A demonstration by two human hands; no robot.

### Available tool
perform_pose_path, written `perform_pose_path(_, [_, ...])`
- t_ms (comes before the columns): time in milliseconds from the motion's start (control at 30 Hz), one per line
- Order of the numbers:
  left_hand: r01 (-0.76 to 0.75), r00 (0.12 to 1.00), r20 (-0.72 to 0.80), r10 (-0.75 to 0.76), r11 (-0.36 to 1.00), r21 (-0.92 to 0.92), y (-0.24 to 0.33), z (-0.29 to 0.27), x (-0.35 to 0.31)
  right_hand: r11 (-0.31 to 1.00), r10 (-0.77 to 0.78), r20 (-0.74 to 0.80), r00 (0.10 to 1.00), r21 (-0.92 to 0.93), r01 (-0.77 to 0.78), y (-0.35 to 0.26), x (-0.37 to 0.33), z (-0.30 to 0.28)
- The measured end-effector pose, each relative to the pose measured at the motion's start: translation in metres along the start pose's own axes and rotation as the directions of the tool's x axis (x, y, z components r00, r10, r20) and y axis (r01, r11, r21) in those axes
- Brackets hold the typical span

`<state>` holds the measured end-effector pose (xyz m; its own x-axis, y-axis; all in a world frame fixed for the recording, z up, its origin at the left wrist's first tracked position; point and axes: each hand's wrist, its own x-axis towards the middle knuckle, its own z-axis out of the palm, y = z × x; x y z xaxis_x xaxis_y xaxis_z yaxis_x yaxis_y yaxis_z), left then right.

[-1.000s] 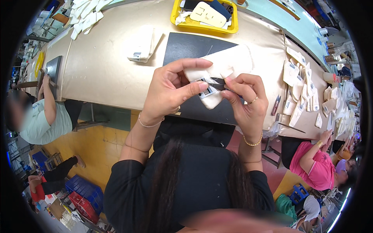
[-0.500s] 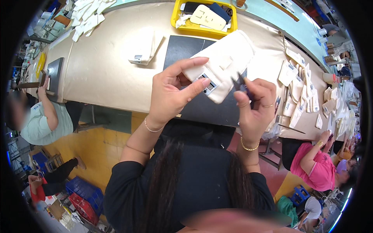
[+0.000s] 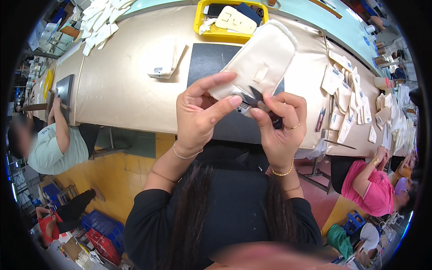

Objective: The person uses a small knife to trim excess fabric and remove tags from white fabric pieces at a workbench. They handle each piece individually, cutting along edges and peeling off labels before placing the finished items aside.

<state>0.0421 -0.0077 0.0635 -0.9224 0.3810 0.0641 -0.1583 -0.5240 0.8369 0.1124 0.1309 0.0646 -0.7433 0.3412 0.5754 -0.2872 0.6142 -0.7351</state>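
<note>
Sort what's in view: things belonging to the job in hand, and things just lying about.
Job in hand:
cream fabric piece, in the left hand
dark snips, in the right hand
black board, below both

Lying about:
yellow tray
reddish snips, right
cream stack, left, and cream pile, right: possibly related, but untouched

Dark snips (image 3: 256, 93) back over cream piece (image 3: 264, 54)

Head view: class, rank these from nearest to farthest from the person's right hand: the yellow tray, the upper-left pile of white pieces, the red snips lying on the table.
1. Red snips: just to the right of the right hand.
2. Yellow tray: beyond the hand, a little left.
3. Pile of white pieces: far off, upper left.
</note>
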Motion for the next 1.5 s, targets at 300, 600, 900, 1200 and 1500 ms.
perform_pose_path(300, [-0.016, 1.000, -0.007, 0.016, 0.997, -0.076, -0.004, 0.006, -0.001, 0.997, 0.034, -0.123, 0.992, 0.078, -0.024, 0.005, -0.006, 0.003])
perform_pose_path(600, [-0.057, 0.998, -0.019, 0.056, 0.998, -0.011, -0.004, 0.004, -0.003, 0.997, -0.077, -0.052, 0.996, -0.034, 0.075, 0.005, -0.005, -0.006])
perform_pose_path(900, [-0.121, 0.992, 0.019, 0.121, 0.992, -0.030, -0.007, 0.001, -0.006, 0.999, -0.038, -0.094, 0.995, -0.011, 0.038, 0.004, -0.007, -0.003])
perform_pose_path(1200, [-0.125, 0.992, 0.026, 0.125, 0.992, -0.022, -0.008, 0.003, -0.006, 0.999, -0.040, -0.094, 0.995, 0.001, 0.040, 0.004, -0.007, -0.004])
perform_pose_path(1500, [-0.123, 0.992, 0.028, 0.124, 0.992, -0.025, -0.009, 0.003, -0.005, 0.998, -0.061, -0.081, 0.995, -0.032, 0.058, 0.003, -0.004, -0.006])
